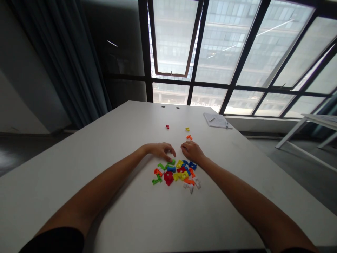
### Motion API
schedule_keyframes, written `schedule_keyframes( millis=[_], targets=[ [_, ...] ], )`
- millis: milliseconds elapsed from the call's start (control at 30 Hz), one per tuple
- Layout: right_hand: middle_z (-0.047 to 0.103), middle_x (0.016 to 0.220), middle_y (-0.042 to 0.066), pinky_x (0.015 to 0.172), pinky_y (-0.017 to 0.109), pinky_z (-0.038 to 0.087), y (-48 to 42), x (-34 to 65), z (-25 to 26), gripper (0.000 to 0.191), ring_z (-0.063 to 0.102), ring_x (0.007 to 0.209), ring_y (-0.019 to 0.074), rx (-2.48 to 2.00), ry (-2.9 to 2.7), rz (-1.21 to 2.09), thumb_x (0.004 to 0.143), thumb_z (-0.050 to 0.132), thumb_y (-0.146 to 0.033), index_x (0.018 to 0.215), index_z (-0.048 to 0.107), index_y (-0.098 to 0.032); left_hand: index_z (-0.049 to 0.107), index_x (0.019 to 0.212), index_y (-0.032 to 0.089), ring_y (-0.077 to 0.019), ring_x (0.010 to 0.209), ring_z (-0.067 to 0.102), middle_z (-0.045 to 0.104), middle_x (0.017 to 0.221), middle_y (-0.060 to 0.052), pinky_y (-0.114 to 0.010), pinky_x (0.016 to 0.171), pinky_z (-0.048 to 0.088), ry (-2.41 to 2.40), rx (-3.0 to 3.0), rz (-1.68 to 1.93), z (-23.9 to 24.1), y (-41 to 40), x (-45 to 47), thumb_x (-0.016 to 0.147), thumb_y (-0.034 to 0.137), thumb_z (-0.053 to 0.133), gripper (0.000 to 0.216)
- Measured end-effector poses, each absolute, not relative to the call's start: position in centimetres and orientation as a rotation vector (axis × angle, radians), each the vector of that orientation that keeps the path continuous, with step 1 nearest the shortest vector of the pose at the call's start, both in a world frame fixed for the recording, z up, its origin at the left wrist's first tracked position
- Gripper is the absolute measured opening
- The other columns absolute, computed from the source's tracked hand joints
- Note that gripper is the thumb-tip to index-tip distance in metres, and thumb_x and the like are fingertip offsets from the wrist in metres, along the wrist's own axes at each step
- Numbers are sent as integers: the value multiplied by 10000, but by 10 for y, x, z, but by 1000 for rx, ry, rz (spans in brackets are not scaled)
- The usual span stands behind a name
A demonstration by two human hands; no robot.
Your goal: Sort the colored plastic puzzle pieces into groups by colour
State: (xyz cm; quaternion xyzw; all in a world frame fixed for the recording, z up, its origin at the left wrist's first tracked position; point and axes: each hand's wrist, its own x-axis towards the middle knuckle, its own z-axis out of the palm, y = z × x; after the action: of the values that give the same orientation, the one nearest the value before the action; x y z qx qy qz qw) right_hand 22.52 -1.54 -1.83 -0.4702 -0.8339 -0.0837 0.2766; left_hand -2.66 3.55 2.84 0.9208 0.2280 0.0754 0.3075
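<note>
My left hand (161, 150) reaches in over the far left edge of a heap of small plastic pieces. Its thumb and fingers are apart, with the thumb tip at a green piece (172, 162); I cannot tell if they touch. My right hand (193, 151) rests on the table beyond the heap's right side, fingers curled in; anything inside them is hidden. Just past its knuckles lies an orange piece (189, 137). The heap mixes red pieces (169, 178), blue pieces (192, 165), yellow pieces (179, 164), white pieces (197, 182) and more green and orange ones.
On the white table (131, 211), farther off, lie a small red piece (167, 127) and a yellow piece (187, 129). Papers (217, 120) with a pen (226, 124) are at the far right. Windows stand behind the table, and a second table (321, 121) is at right.
</note>
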Motion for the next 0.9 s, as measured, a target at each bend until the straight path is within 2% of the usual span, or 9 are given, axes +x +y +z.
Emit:
schedule_keyframes(
  millis=[167,233,333,400,467,567,667,733,900],
  targets=[
    [734,886,62,859,332,495,-16,226,-20,146,651,866,208,-1205,-2231,-198,921,598,-156,965,731,-198,777,985,219,-179,750,631,708,826,-38,-281,739,488,955,2538,619,2,36,-12,905,536,598,372],
    [742,948,65,886,342,499,-15,227,-20,182,662,898,209,-1133,-2245,-156,919,608,-169,1066,712,-195,760,1003,216,-183,761,629,712,829,-39,-300,774,484,1021,2580,708,-4,35,-9,934,547,563,392],
    [743,1073,80,937,376,496,-15,227,-22,302,669,980,229,-1034,-2322,-103,900,656,-208,1201,662,-194,745,1058,244,-207,848,643,725,903,-44,-325,832,476,972,2662,693,-8,34,-9,866,625,656,436],
    [739,1116,88,952,397,494,-15,228,-22,358,667,1008,245,-1014,-2358,-87,890,679,-226,1244,640,-192,739,1091,261,-218,879,650,728,933,-38,-321,824,476,934,2679,654,-7,34,-11,755,656,761,518],
    [735,1135,95,961,407,493,-14,228,-22,385,665,1023,253,-1006,-2365,-75,887,685,-226,1266,628,-189,724,1132,269,-208,858,657,733,950,-24,-304,785,478,926,2643,636,-5,33,-13,710,630,804,561],
    [725,1169,106,979,413,489,-14,229,-21,399,660,1067,259,-979,-2363,-64,890,676,-215,1284,620,-188,661,1227,270,-168,785,659,743,958,2,-276,724,475,921,2535,640,-4,29,-15,804,495,740,486],
    [728,1165,105,977,406,489,-15,228,-21,381,664,1068,255,-967,-2359,-60,890,672,-198,1269,631,-195,609,1273,273,-159,798,662,744,957,17,-275,746,478,907,2506,686,-3,22,-16,843,342,660,438],
    [736,1141,101,969,402,490,-16,228,-20,368,670,1045,251,-968,-2355,-54,891,672,-187,1257,636,-195,605,1267,272,-174,836,662,741,969,11,-287,763,481,916,2539,703,-2,18,-15,841,350,667,438],
    [745,1052,77,936,391,493,-17,228,-19,398,683,962,234,-980,-2319,6,891,713,-206,1269,590,-185,686,1132,263,-217,922,649,724,965,-30,-315,787,486,924,2676,677,2,14,-14,863,499,691,358]
  ],
)
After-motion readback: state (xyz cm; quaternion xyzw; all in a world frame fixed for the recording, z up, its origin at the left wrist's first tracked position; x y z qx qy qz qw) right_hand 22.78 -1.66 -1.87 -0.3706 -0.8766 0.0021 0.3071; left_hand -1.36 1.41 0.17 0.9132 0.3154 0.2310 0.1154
